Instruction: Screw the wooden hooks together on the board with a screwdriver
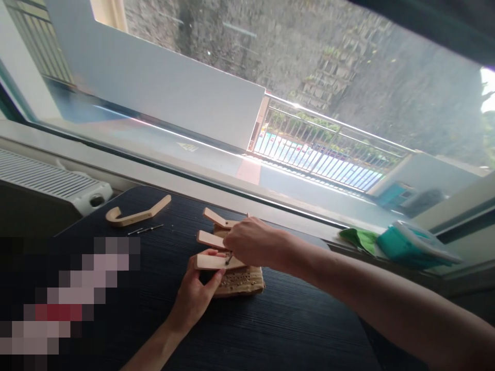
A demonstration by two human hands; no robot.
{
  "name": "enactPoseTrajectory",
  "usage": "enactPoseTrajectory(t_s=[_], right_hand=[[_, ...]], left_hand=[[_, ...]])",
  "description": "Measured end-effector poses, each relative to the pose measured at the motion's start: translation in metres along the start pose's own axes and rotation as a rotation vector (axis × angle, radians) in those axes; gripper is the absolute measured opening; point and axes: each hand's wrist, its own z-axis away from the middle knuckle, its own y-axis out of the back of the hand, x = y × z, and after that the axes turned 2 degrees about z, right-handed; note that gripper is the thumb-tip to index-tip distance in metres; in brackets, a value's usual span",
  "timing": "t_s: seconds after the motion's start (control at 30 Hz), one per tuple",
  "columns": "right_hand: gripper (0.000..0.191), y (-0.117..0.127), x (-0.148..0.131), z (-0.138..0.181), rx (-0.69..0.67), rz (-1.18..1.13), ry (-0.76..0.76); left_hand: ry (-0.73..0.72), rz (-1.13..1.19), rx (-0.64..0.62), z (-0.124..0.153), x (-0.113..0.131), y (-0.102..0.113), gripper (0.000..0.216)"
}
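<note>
My left hand (195,288) grips the nearest of three pale wooden pieces, thumb in front and fingers behind. This wooden piece (209,262) lies over a brown block (249,282) pitted with many small holes, which looks like layered cardboard. Above it my right hand (251,241) is closed around a thin metal tool (229,257), whose tip meets the wood; the rest of the tool is hidden in my fingers. Just behind are a second wooden piece (210,239) and a third wooden piece (214,218) with a small dark hole. My right hand covers their right ends.
A hook-shaped wooden piece (135,216) lies at the back left of the dark table (294,330), with thin metal bits (149,229) before it. A radiator (54,180) stands left. On the windowsill are a green cloth (359,240) and a teal container (413,245). Pixelation covers the lower left.
</note>
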Motion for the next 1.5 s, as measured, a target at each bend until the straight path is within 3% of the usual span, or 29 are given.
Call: enactPoseTrajectory(t_s=[0.27, 0.6, 0.83, 1.03, 1.3, 1.5], right_hand=[[0.016, 0.006, -0.003, 0.002, -0.060, -0.107, -0.150], [0.019, 0.015, -0.005, 0.012, 0.024, -0.122, -0.030], [0.019, 0.009, -0.008, 0.009, -0.032, -0.078, -0.055], [0.017, 0.004, -0.005, 0.004, 0.003, -0.082, -0.130], [0.023, 0.018, -0.008, 0.015, 0.056, -0.106, -0.057], [0.019, 0.009, -0.003, 0.012, 0.070, -0.125, -0.053]], left_hand=[[-0.072, -0.042, -0.021, 0.000, -0.003, -0.001, 0.029], [-0.092, -0.052, 0.034, 0.000, -0.004, 0.001, 0.030], [-0.102, -0.075, 0.057, 0.001, -0.004, 0.001, 0.033], [-0.085, -0.074, 0.063, 0.001, -0.004, 0.000, 0.035], [-0.076, -0.082, 0.062, 0.001, -0.004, 0.001, 0.035], [-0.081, -0.086, 0.057, 0.001, -0.002, 0.001, 0.035]])
